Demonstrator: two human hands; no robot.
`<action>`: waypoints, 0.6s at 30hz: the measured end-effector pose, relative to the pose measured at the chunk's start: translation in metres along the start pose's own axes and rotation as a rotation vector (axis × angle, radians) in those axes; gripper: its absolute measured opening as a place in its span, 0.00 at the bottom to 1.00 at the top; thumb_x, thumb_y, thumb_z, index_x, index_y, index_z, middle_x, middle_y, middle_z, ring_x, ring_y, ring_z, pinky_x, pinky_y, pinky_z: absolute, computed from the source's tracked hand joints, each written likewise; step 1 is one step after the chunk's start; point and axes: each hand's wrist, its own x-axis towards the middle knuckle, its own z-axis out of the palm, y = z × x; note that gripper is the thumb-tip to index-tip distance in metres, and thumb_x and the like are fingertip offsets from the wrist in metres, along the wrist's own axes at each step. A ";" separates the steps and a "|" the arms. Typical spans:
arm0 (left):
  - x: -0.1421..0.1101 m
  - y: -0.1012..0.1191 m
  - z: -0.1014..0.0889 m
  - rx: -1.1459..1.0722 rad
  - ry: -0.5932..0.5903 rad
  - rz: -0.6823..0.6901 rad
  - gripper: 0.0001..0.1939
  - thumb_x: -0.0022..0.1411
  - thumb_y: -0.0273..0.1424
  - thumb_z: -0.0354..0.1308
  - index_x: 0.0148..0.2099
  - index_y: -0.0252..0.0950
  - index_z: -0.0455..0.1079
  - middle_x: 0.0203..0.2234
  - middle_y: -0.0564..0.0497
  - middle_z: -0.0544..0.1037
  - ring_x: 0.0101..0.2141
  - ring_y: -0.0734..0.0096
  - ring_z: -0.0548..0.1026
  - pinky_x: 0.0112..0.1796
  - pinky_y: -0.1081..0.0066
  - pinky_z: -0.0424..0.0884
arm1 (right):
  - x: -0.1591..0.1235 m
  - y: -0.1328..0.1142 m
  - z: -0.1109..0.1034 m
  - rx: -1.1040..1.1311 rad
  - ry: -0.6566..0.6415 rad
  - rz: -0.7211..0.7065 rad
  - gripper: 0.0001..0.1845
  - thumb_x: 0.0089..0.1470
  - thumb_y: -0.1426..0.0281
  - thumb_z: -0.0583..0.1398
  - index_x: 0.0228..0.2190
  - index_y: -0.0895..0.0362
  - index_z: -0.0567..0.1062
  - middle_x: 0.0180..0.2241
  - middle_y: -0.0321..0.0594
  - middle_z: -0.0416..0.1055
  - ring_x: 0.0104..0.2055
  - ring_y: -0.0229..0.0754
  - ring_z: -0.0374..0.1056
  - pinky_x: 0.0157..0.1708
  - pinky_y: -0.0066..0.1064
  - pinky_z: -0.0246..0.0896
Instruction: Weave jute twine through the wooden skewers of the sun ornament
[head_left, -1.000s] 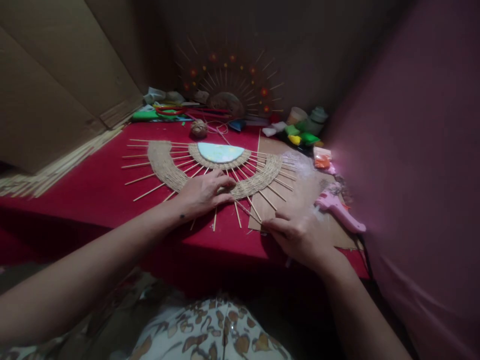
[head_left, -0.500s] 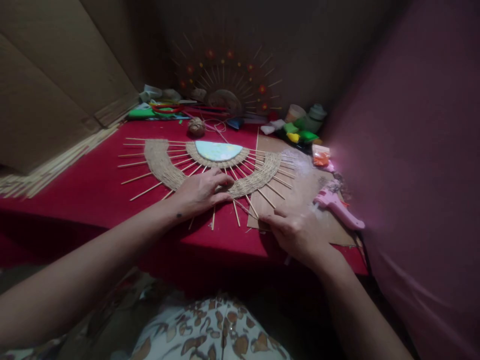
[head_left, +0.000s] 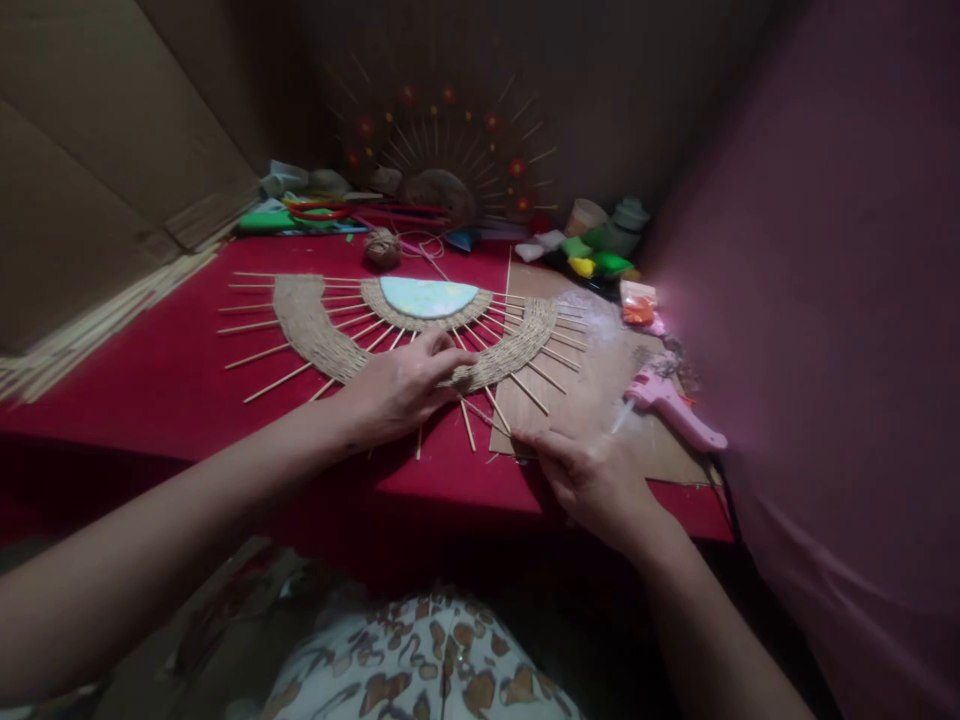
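Observation:
A half-round woven fan (head_left: pixel 300 320) of thin sticks and twine lies on the red cloth, its straight side away from me. At its centre is a pale blue half disc (head_left: pixel 427 297). My left hand (head_left: pixel 405 385) is over the lower middle of the outer woven band, thumb and fingers closed on its edge; the palm hides part of the band and several sticks. Between my hands runs a short taut length of twine (head_left: pixel 486 416). My right hand (head_left: pixel 592 475) pinches its end near the stick tips at the front right.
A pink glue gun (head_left: pixel 675 410) rests on a cardboard sheet (head_left: pixel 600 400) at right. Behind the fan sit a twine ball (head_left: pixel 382 248), red-handled scissors (head_left: pixel 319 210) and coloured clay packets (head_left: pixel 611 264). Loose sticks (head_left: pixel 112 320) line the left; a flower-decorated fan (head_left: pixel 442 140) stands at the back.
My left index finger has stretched out and shifted along the woven band, its hand slightly raised. My right hand keeps its pinch on the twine. The whole view has shifted slightly.

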 end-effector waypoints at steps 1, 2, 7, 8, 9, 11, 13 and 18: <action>0.001 0.001 0.001 -0.011 0.008 0.046 0.16 0.67 0.35 0.50 0.54 0.38 0.67 0.45 0.44 0.69 0.37 0.69 0.73 0.37 0.70 0.70 | 0.000 0.000 0.001 0.011 0.002 0.008 0.20 0.59 0.73 0.51 0.46 0.50 0.78 0.33 0.41 0.78 0.29 0.38 0.71 0.29 0.28 0.64; 0.002 0.003 0.002 -0.014 0.009 0.086 0.15 0.68 0.35 0.48 0.53 0.38 0.68 0.44 0.45 0.70 0.36 0.70 0.73 0.35 0.71 0.69 | -0.001 0.001 0.001 0.021 0.002 0.012 0.20 0.60 0.73 0.51 0.47 0.50 0.78 0.33 0.41 0.78 0.30 0.38 0.72 0.30 0.28 0.64; 0.015 0.010 0.002 0.111 -0.067 0.278 0.13 0.69 0.33 0.46 0.46 0.38 0.71 0.38 0.48 0.72 0.30 0.73 0.70 0.28 0.73 0.62 | -0.001 0.000 0.000 0.042 0.001 0.014 0.19 0.60 0.73 0.51 0.46 0.50 0.78 0.34 0.41 0.79 0.32 0.38 0.73 0.32 0.27 0.65; 0.018 0.012 0.001 0.153 -0.094 0.326 0.13 0.69 0.31 0.45 0.44 0.37 0.71 0.36 0.48 0.72 0.30 0.73 0.69 0.28 0.73 0.61 | -0.001 0.000 0.000 0.040 0.004 0.015 0.19 0.59 0.74 0.52 0.46 0.50 0.78 0.34 0.41 0.79 0.32 0.38 0.73 0.32 0.27 0.65; 0.021 0.014 0.000 0.195 -0.120 0.372 0.13 0.69 0.29 0.45 0.42 0.36 0.71 0.35 0.47 0.72 0.30 0.73 0.69 0.28 0.72 0.61 | -0.001 0.000 0.000 0.038 0.006 0.015 0.19 0.59 0.74 0.52 0.46 0.51 0.78 0.35 0.41 0.79 0.32 0.38 0.73 0.32 0.27 0.65; 0.027 0.018 -0.001 0.278 -0.152 0.430 0.12 0.68 0.26 0.45 0.40 0.34 0.71 0.34 0.47 0.72 0.30 0.71 0.68 0.28 0.70 0.60 | 0.000 0.000 -0.001 0.035 0.005 0.013 0.19 0.59 0.74 0.52 0.46 0.50 0.78 0.35 0.41 0.79 0.32 0.38 0.73 0.32 0.27 0.65; 0.031 0.021 -0.001 0.346 -0.159 0.449 0.12 0.67 0.25 0.45 0.39 0.33 0.70 0.33 0.46 0.72 0.30 0.70 0.68 0.28 0.69 0.59 | 0.000 0.001 -0.001 0.037 -0.001 0.012 0.19 0.59 0.74 0.52 0.46 0.50 0.78 0.35 0.41 0.79 0.31 0.38 0.73 0.32 0.27 0.65; 0.036 0.020 0.000 0.382 -0.176 0.468 0.12 0.68 0.26 0.44 0.40 0.33 0.69 0.34 0.45 0.71 0.30 0.70 0.67 0.27 0.69 0.58 | 0.000 0.006 0.001 0.045 0.009 0.005 0.18 0.61 0.72 0.51 0.46 0.50 0.78 0.35 0.40 0.79 0.32 0.38 0.73 0.32 0.28 0.65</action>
